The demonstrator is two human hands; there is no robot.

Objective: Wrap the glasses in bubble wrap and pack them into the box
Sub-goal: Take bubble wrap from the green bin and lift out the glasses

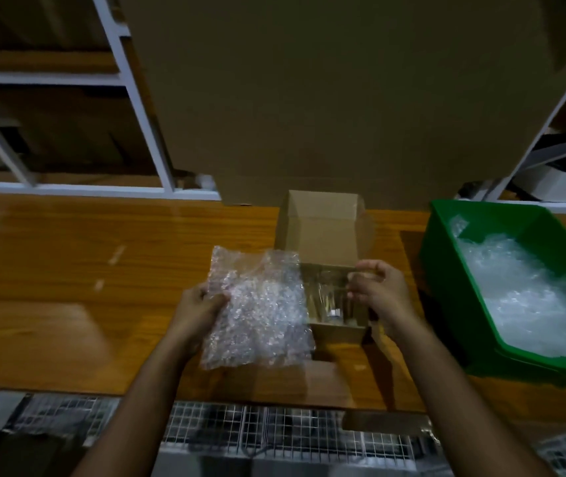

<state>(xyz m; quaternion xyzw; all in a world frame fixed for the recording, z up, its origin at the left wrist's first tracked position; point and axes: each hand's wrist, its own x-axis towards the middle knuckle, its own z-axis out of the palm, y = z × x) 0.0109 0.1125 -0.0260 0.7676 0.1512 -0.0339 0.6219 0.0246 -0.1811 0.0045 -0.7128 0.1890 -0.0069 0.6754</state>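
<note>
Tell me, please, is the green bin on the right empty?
No, the green bin on the wooden table holds a loose heap of bubble wrap that covers most of its bottom.

— What are we seeing as the work surface?

— We are looking at a wooden table (68,270), its varnish reflecting light.

— What is sitting on it?

— An open cardboard box (323,235) is standing near the middle. A green bin (446,270) holding bubble wrap is resting at the right. A large cardboard sheet (343,98) is standing upright at the back edge.
</note>
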